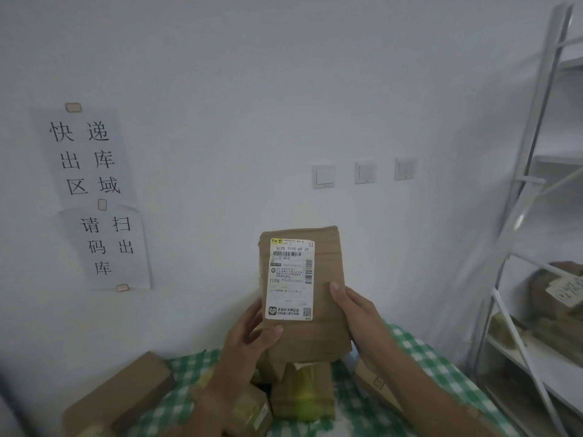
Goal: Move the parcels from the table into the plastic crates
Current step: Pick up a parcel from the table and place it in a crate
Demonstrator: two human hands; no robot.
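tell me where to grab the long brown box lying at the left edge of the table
Take the long brown box across its narrow width near the middle, hand coming from above: it lies flat on the checked cloth, top face clear, long sides exposed.

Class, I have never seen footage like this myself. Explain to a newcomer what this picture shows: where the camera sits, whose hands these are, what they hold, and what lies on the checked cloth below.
There is no machine here. The single picture comes from a camera worn on a person's head, looking forward and down, so the two hands are the wearer's own. The left hand and the right hand together hold a brown parcel upright, its white shipping label facing the camera. Below it lies a table under a green checked cloth, with more brown parcels on it, such as a long box on the left. No plastic crate is in view. Paper signs and three light switches are on the wall, and a white shelf rack stands at the right.
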